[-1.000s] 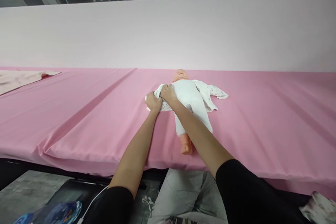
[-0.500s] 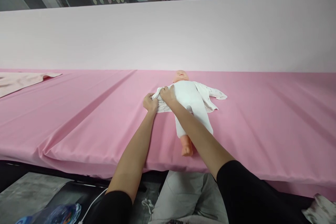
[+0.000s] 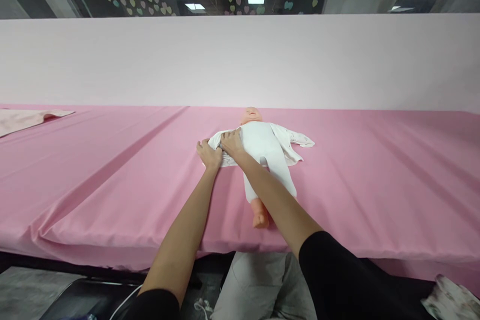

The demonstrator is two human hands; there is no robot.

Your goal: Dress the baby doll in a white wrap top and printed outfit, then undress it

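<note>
A baby doll (image 3: 251,114) in a white long-legged suit (image 3: 258,139) lies on its back, head away from me, one bare foot (image 3: 260,215) showing. A white baby jacket (image 3: 288,145) is spread beneath it, with the right-side sleeve stretched outward. At the left-side sleeve, my left hand (image 3: 209,154) grips the cuff end. My right hand (image 3: 231,143) is closed on the same sleeve, nearer the doll's shoulder. Whatever is inside that sleeve is hidden by cloth and fingers. My right forearm covers part of the doll's legs.
Pink sheeting (image 3: 112,180) with folds covers the table, and a white wall panel (image 3: 240,62) stands behind it. A pale pink cloth (image 3: 26,119) lies at the far left. Below the table's front edge are a black chair (image 3: 90,300), a white cable (image 3: 125,301) and patterned fabric (image 3: 450,297).
The view has tilted and shifted slightly, so everything appears lower and to the left. My left hand's fingers have loosened a little at the cuff; my right hand has slid slightly toward it.
</note>
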